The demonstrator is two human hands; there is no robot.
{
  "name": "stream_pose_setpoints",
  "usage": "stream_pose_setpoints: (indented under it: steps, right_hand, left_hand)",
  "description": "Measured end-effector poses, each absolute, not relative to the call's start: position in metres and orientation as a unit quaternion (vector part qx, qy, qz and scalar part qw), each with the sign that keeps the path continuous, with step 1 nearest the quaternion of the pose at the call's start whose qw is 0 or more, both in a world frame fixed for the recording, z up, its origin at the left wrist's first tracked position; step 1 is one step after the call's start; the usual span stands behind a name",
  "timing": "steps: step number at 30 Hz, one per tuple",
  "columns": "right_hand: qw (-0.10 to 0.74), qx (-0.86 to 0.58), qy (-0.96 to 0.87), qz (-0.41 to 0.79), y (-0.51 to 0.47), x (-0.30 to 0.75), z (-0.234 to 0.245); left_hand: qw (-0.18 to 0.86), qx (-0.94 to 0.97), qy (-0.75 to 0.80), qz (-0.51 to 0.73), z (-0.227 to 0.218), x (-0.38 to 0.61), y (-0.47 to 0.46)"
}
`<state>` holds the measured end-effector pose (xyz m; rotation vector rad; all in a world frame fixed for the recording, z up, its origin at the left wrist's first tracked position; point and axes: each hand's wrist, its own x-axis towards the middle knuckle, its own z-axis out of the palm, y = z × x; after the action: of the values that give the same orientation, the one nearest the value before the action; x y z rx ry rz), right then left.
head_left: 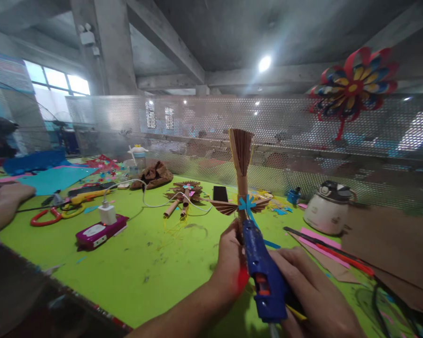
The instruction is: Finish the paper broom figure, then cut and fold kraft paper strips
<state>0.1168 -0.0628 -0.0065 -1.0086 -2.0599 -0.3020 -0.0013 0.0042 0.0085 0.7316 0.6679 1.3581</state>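
The left hand (230,263) pinches the lower stem of an upright brown pleated-paper figure (242,155), which rises just above that hand, over the green desk (169,286). Nearer and to the right, the right hand (315,288) is wrapped around a dark-blue plastic glue gun (262,256), its tip just beside the bright-blue paper strips (246,203) on the figure's middle.
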Motion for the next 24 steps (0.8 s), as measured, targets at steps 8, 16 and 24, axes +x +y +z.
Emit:
stream_pose_setpoints:
  steps: [8, 16, 24]
  right_hand:
    - [0.398, -0.411, -0.814, -0.099, -0.0645, 0.1153, -0.0093]
    - [0.4, -0.42, -0.81, -0.084, -0.0641, 0.1138, -0.0113]
    - [0.422, -0.405, -0.803, -0.117, -0.0633, 0.1122, -0.014]
  left_hand:
    - [0.666, 0.299, 0.298, 0.615, 0.0093, -0.0011, 0.0062]
    - [0.676, 0.273, 0.306, 0.612, 0.0127, -0.0001, 0.0055]
    - [0.685, 0.247, 0.307, 0.613, 0.0138, 0.0023, 0.008]
